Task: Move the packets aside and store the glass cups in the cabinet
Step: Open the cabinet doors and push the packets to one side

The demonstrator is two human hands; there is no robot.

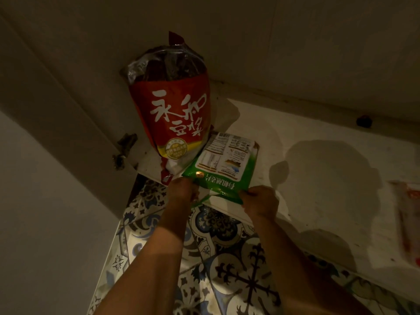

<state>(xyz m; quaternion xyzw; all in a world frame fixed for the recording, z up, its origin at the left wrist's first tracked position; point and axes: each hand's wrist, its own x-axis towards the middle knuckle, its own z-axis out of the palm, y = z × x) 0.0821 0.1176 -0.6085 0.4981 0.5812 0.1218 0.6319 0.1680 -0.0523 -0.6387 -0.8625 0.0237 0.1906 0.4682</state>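
Observation:
A green and white packet [223,164] lies flat on the white cabinet shelf [318,142], its near edge hanging over the shelf's front. My left hand [184,189] grips the packet's near left corner and my right hand [261,202] pinches its near right corner. A tall red packet [175,112] with white characters and a clear top stands upright just behind and left of the green one, in the shelf's left back corner. No glass cups are in view.
The cabinet's side wall [68,87] rises at the left. A pale red packet [409,219] lies at the shelf's right edge. Patterned blue and white wall tiles [204,258] run below the shelf. A small dark knob [364,121] sits on the back wall.

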